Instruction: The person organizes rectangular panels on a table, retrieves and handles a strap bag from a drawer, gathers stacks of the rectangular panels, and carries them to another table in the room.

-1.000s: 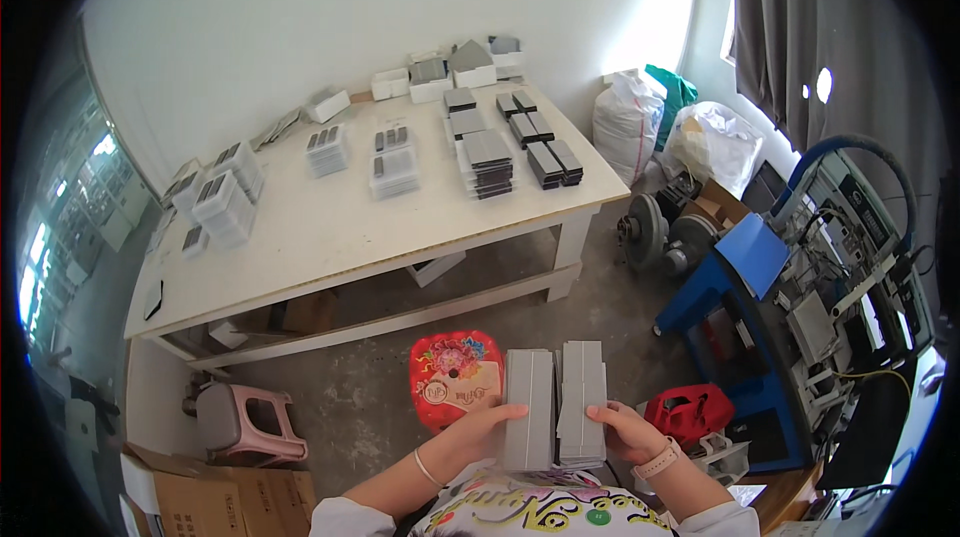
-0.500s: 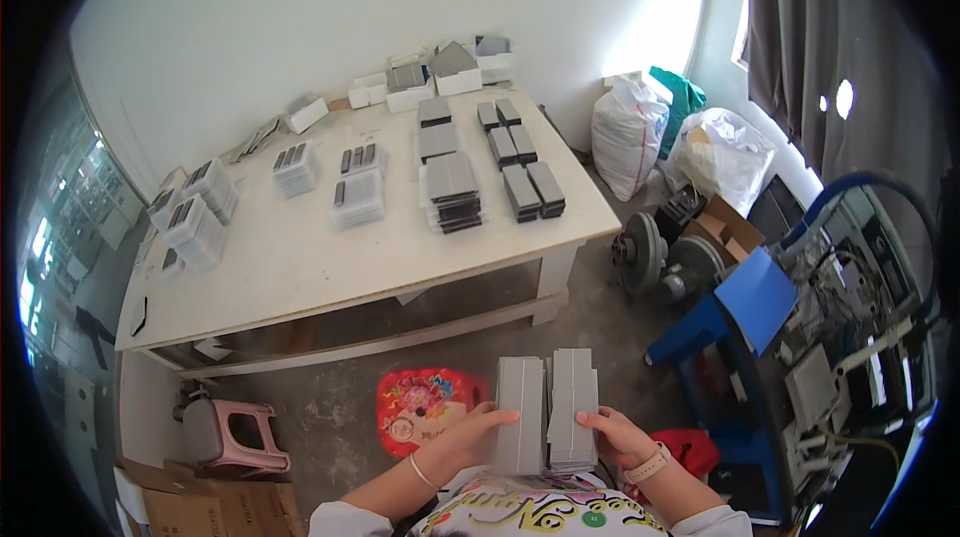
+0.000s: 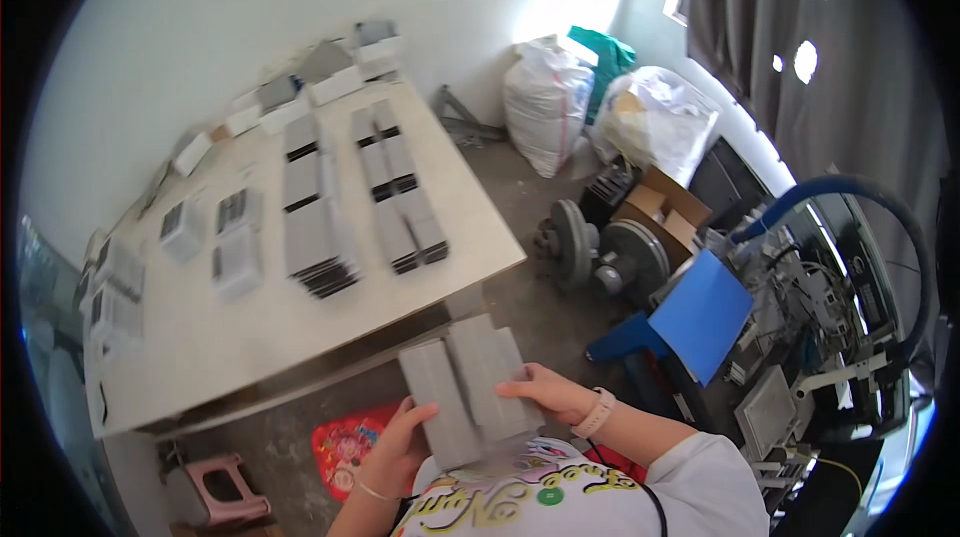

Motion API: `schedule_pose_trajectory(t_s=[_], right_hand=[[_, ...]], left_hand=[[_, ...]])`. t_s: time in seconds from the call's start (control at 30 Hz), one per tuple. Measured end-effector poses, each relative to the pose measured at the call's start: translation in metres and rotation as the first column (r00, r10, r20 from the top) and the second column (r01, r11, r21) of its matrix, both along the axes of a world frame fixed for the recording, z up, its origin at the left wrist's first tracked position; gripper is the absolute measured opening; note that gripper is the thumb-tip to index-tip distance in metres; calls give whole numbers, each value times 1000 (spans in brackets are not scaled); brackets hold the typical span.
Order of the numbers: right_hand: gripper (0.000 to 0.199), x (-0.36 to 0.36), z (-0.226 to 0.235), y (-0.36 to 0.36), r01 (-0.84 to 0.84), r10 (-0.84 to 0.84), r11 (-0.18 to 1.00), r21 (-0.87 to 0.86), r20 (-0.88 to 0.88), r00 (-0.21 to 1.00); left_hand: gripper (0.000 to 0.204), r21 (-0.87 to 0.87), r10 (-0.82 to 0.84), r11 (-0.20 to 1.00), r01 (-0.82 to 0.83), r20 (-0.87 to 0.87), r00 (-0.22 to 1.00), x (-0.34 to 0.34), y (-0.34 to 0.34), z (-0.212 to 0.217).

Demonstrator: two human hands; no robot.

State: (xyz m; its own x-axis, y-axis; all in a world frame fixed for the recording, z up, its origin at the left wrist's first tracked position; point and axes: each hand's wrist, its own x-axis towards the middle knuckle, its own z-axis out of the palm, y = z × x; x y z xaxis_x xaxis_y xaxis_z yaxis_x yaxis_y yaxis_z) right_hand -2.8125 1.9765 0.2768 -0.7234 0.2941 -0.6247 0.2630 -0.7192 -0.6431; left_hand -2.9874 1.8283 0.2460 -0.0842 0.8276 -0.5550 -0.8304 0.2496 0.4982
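Observation:
Two stacks of thin grey rectangular plates (image 3: 440, 407) are held side by side in front of my body, a little blurred. My left hand (image 3: 398, 442) is closed on the outer side of the left stack, its thumb on top. On the other side, my right hand (image 3: 552, 394) grips the right stack (image 3: 488, 372) with the thumb over its upper face. A narrow gap runs between the stacks. Beyond them, more grey plates stand in rows of dark-edged stacks (image 3: 408, 202) on the white table (image 3: 330, 337).
Clear plastic trays (image 3: 236, 262) and white boxes (image 3: 336, 85) stand farther left and back on the table. A red patterned stool (image 3: 345, 447) and a pink stool (image 3: 225, 487) are below it. At right are a blue stool (image 3: 630, 337), grey wheel-like machine parts (image 3: 565, 247) and white sacks (image 3: 548, 107).
My view has turned to the right, so table and sacks sit farther left in the picture. The table edge is nearer the held stacks, which are now tilted. Both hands keep their hold.

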Motion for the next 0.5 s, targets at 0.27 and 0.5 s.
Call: schedule_pose_trajectory(t_s=[0.27,0.5], right_hand=[[69,-17,-34,99,41,-62,984,174,115,991],[76,-39,-26,232,-164,170,980,111,-47,984]], left_hand=[[53,-109,-25,994,22,-23,999,-24,107,5],[54,-76,78,994,-80,-26,997,-21,209,12]])
